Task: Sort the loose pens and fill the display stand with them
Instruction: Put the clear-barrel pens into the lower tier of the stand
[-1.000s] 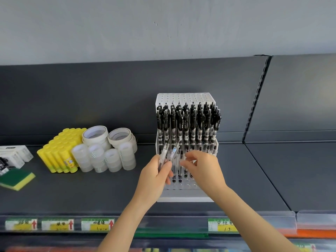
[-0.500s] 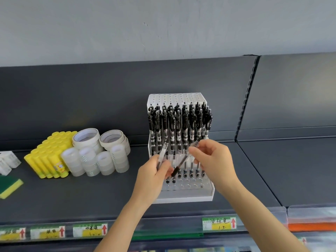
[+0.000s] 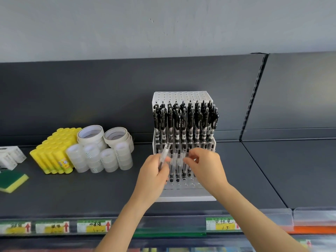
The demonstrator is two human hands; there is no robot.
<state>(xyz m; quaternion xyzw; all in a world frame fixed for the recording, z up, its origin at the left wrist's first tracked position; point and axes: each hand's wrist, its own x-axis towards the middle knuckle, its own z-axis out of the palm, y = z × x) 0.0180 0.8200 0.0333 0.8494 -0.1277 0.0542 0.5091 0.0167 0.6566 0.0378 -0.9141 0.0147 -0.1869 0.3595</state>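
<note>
Fingers (image 3: 190, 160) of right hand (image 3: 205, 167) pinch pen (image 3: 187, 155), upright over front rows of display stand (image 3: 183, 198). Left hand (image 3: 153, 172) grips spare pens (image 3: 164, 153) just beside. Risks: tip misses hole, pen tilts, knocks seated pens (image 3: 179, 168); slack left grip drops spares.

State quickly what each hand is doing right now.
Left hand: grips loose pens.
Right hand: pinches one pen at the display stand.
</note>
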